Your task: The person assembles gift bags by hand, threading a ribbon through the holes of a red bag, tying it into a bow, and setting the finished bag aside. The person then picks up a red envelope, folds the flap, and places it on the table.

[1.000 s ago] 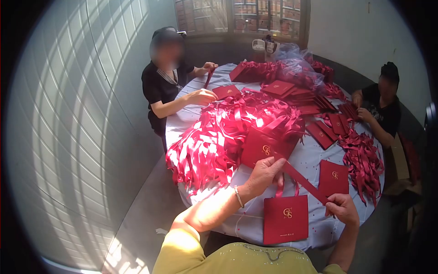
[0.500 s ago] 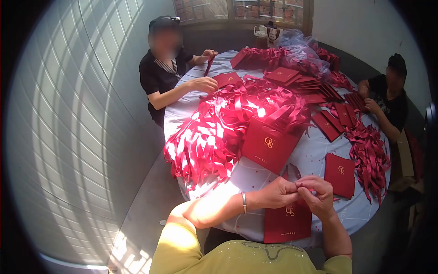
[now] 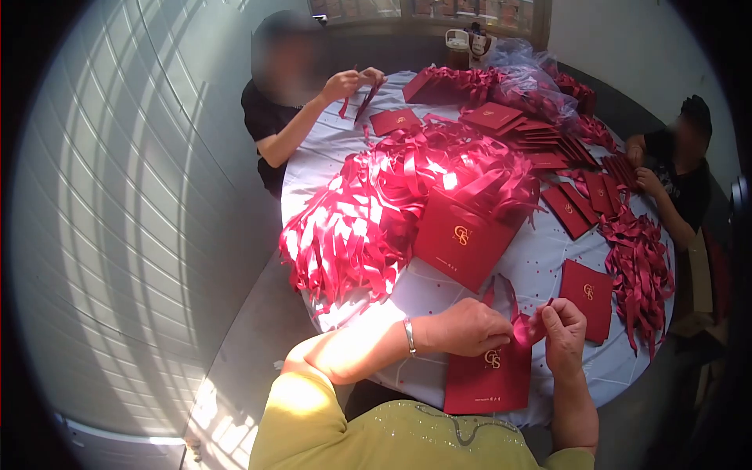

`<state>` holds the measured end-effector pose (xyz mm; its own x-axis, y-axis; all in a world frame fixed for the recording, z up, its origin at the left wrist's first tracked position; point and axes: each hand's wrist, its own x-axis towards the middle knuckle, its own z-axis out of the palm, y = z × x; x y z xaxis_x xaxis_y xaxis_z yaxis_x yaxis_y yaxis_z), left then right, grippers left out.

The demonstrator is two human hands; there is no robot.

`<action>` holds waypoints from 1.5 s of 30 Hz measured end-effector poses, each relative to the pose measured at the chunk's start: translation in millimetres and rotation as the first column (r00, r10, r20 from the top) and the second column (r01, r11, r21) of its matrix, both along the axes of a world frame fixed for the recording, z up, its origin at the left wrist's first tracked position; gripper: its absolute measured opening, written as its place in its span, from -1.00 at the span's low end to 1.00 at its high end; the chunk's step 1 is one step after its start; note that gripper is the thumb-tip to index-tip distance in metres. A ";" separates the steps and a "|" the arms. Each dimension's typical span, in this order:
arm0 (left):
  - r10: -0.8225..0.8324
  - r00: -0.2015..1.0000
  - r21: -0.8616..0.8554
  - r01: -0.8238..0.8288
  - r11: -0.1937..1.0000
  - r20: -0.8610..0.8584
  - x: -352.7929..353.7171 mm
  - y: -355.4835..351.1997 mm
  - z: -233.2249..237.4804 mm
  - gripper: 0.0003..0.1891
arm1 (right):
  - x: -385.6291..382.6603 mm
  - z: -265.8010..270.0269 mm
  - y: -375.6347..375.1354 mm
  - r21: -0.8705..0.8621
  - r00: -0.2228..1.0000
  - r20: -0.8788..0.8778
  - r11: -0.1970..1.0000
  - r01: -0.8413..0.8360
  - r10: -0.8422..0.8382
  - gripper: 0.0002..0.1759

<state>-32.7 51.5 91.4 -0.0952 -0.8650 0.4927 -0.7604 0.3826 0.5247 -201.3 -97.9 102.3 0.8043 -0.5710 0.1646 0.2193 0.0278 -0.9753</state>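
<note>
In the head view a red paper bag (image 3: 487,388) with a gold monogram lies before me near the table's front edge. My left hand (image 3: 468,327), a bracelet on its wrist, is closed over the bag's top edge, pinching a dark red ribbon (image 3: 523,327). To its right, my right hand (image 3: 564,333) pinches the ribbon's other part between thumb and fingers. The ribbon spans the gap between both hands. A ribbon loop stands up just behind my left hand. Exactly where the ribbon joins the bag is hidden by my fingers.
A larger red bag (image 3: 462,239) and a heap of red ribbons (image 3: 352,235) lie beyond my hands. Right of them are a bag stack (image 3: 586,301) and more ribbons (image 3: 638,274). Two co-workers sit around the table, one (image 3: 274,110) handling a ribbon.
My right hand has moved right, away from my left, drawing the ribbon out between them. My left hand has shifted slightly left. The left co-worker's hands have come together and risen with a ribbon.
</note>
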 end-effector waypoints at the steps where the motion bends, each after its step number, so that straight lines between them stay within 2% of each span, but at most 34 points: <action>1: 0.006 1.000 0.001 -0.006 1.000 -0.012 -0.6 -0.3 -1.9 -0.88 | -1.7 -0.3 2.0 0.001 1.000 -0.012 1.000 -0.006 0.006 -0.84; 3: 0.010 0.998 0.009 -0.009 1.000 -0.067 2.5 -1.9 -3.5 -0.89 | -2.7 -0.9 5.1 -0.026 0.998 -0.007 0.998 -0.058 0.057 -0.85; 6: 0.002 0.998 -0.035 -0.004 0.999 -0.064 4.6 -1.9 -2.0 -0.88 | -2.1 -3.5 5.7 -0.065 0.999 0.001 0.997 -0.036 0.036 -0.87; 7: -0.015 0.997 -0.027 0.014 1.000 -0.071 3.5 -2.4 -1.5 -0.88 | -3.3 -2.7 3.8 -0.002 0.999 0.007 0.999 -0.038 0.038 -0.89; 9: 0.072 0.992 -0.096 -0.082 0.992 -0.100 3.0 -4.0 0.0 -0.87 | -2.2 1.6 -2.5 -0.048 0.988 0.149 0.997 0.058 -0.050 -0.99; 10: 0.073 0.989 -0.097 -0.086 0.992 -0.125 3.4 -4.7 0.4 -0.80 | -1.6 6.3 -9.3 -0.086 0.973 0.211 0.990 0.112 -0.092 -0.98; 11: 0.060 0.989 -0.093 -0.073 0.993 -0.132 4.9 -5.7 1.4 -0.80 | -3.3 8.4 -18.8 -0.033 0.950 0.260 0.982 0.184 -0.170 -0.96; 12: 0.049 0.994 -0.124 -0.062 0.990 -0.101 6.0 -5.9 5.4 -0.75 | -9.6 17.6 -28.9 0.099 0.926 0.332 0.983 0.154 -0.179 -0.95; 13: 0.040 0.997 -0.157 -0.050 0.986 -0.069 6.0 -5.8 7.3 -0.71 | -20.6 23.6 -41.7 0.331 0.864 0.392 0.925 0.186 -0.314 -0.93; 14: 0.029 0.998 -0.097 -0.034 0.995 -0.053 6.5 -5.6 2.8 -0.62 | -35.1 29.6 -55.7 0.546 0.786 0.418 0.818 0.184 -0.456 -0.90; 15: 0.016 0.998 -0.094 -0.021 0.995 -0.057 6.2 -6.2 -0.2 -0.62 | -54.5 42.2 -69.6 0.545 0.711 0.592 0.839 -0.005 -0.380 -0.88; 16: 0.019 0.999 -0.051 -0.021 0.998 -0.031 5.4 -5.9 -3.0 -0.61 | -78.1 57.6 -82.6 0.503 0.595 0.742 0.843 -0.189 -0.310 -0.85; 18: 0.008 1.000 0.003 -0.008 1.000 -0.013 3.9 -4.4 -6.2 -0.60 | -130.8 86.9 -106.9 0.179 0.647 0.757 0.982 -0.064 -0.096 -0.88; 19: 0.012 1.000 0.037 -0.013 0.999 0.021 3.6 -3.9 -7.9 -0.64 | -150.3 107.9 -105.2 -0.107 0.746 0.658 0.967 0.231 -0.106 -0.89; 20: 0.000 0.999 0.072 -0.004 0.997 0.047 1.6 -5.6 -10.4 -0.67 | -166.1 122.3 -102.6 -0.418 0.824 0.538 0.792 0.445 -0.179 -0.90; 21: 0.007 0.999 0.072 -0.010 0.997 0.036 1.1 -5.9 -8.8 -0.70 | -163.3 127.0 -90.9 -0.692 0.725 0.545 0.263 0.673 -0.422 -0.89; 22: -0.004 0.999 0.080 0.001 0.997 0.034 1.5 -7.1 -10.5 -0.71 | -152.9 130.7 -71.8 -0.778 0.551 0.622 -0.359 0.515 -0.557 -0.85; 23: -0.027 0.999 0.094 0.023 0.995 0.039 1.4 -8.1 -10.2 -0.71 | -147.3 127.9 -51.6 -0.726 0.582 0.410 0.135 0.674 -0.703 -0.85; 24: -0.026 0.999 0.096 0.024 0.995 0.024 -0.1 -7.0 -10.0 -0.70 | -124.2 126.9 -22.9 -0.776 0.749 0.284 0.316 0.547 -0.598 -0.88; 25: -0.013 1.000 0.089 0.011 0.996 0.022 0.1 -6.9 -8.5 -0.69 | -106.6 113.2 -11.9 -0.856 0.863 0.226 0.330 0.398 -0.452 -0.86; 26: -0.033 0.999 0.084 0.031 0.996 0.020 0.4 -7.2 -6.4 -0.66 | -92.7 103.9 7.5 -0.918 0.909 0.078 0.326 0.226 -0.410 -0.82; 27: -0.043 0.999 0.086 0.042 0.995 0.008 0.2 -7.2 -4.6 -0.66 | -84.5 72.0 14.2 -0.890 0.946 0.038 0.420 0.179 -0.322 -0.82; 28: -0.043 0.999 0.088 0.043 0.995 0.001 -0.5 -7.8 -3.1 -0.66 | -82.6 53.4 22.7 -0.924 0.962 -0.079 0.382 0.027 -0.261 -0.83; 30: -0.029 1.000 0.100 0.028 0.995 0.010 -6.9 -9.8 -3.2 -0.63 | -77.5 17.3 44.8 -0.869 0.962 -0.155 0.494 -0.025 -0.224 -0.85; 31: 0.006 1.000 0.118 -0.009 0.993 0.027 -5.5 -7.5 -2.1 -0.60 | -76.7 2.2 49.6 -0.877 0.961 -0.151 0.480 -0.021 -0.234 -0.85; 33: -0.029 0.996 0.107 0.020 0.994 0.083 -4.3 -7.6 -2.1 -0.60 | -68.5 -9.6 57.7 -0.890 0.965 -0.129 0.455 -0.011 -0.230 -0.85; 35: 0.005 0.984 0.108 -0.025 0.994 0.178 -7.8 -7.1 -4.4 -0.65 | -65.0 -19.1 59.7 -0.922 0.963 -0.088 0.386 0.018 -0.256 -0.85; 38: 0.041 0.958 0.083 -0.067 0.994 0.283 -17.4 -10.4 5.6 -0.73 | -63.8 -23.0 60.8 -0.930 0.971 -0.067 0.368 0.023 -0.231 -0.83; 40: 0.002 0.915 0.180 -0.081 0.980 0.403 -23.8 -12.1 14.1 -0.79 | -64.2 -24.4 61.3 -0.927 0.966 -0.091 0.375 0.006 -0.241 -0.81; 42: 0.020 0.910 0.206 -0.115 0.972 0.414 -26.2 -18.0 20.3 -0.83 | -63.9 -27.5 61.1 -0.931 0.967 -0.077 0.365 0.019 -0.245 -0.81; 44: 0.151 0.937 0.267 -0.240 0.933 0.316 -29.9 -22.5 25.9 -0.84 | -63.7 -28.6 62.3 -0.935 0.961 -0.074 0.354 0.027 -0.267 -0.82; 45: 0.160 0.942 0.351 -0.262 0.899 0.294 -29.1 -27.0 31.2 -0.84 | -63.5 -28.0 62.3 -0.935 0.962 -0.064 0.353 0.035 -0.266 -0.82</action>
<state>-61.8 24.5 122.6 0.0346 -0.9938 0.1060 -0.9259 0.0080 0.3776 -264.8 -35.6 74.3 0.7982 -0.2675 0.5397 -0.0524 -0.9234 -0.3803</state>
